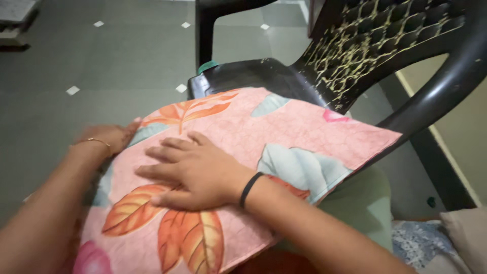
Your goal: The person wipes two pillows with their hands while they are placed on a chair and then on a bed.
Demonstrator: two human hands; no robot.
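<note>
Left hand (104, 138) sat at cloth's (243, 167) left edge, thin bangle (94, 140) on wrist. Motion-blurred; couldn't tell if fingers pinched the edge or just pressed it.

Cloth: pink, printed with orange and pale blue-green leaves, already folded flat. Lay across lap, far corner overhanging seat of dark plastic chair (355, 56). Right edge stuck out past chair frame, unsupported.

Right hand (195, 170) lay palm-down mid-cloth, fingers (165, 152) spread apart and flat, pointing left, clamped on nothing. Black band (250, 189) on wrist.

Judged as smoothing/pressing a fold. To do it well:
- Kept palm flat, stroked from centre outward toward left edge, not back and forth.
- Held left edge taut with left hand as anchor, so layers didn't creep.
- Squared edges before pressing crease; overhanging right corner likely to sag and skew fold.
- Light pressure only; lap is a soft, uneven base.

Further right: grey tiled floor (127, 61) with small white insets behind chair, green garment under cloth, patterned fabric heap (431, 243) at bottom right corner.
</note>
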